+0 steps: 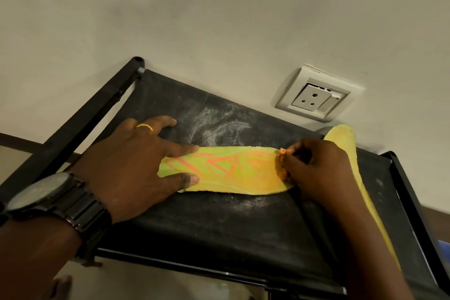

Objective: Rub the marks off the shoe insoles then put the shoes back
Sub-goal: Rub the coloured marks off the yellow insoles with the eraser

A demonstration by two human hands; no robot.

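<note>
While the left hand (136, 165) pressed flat, fingers spread, on the yellow foam insole (233, 173) at centre frame, it lay on the black fabric shelf (219, 226). The right hand (316, 168) pinched a small orange eraser (282, 151) against it.

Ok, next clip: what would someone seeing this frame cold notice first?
The bright yellow insole with orange marks, lying flat on the dusty black fabric shelf mid-frame. The left hand, wearing a ring and watch, pins its left end, while the right hand presses a small orange eraser on its right end. A second insole lies at the right.
</note>
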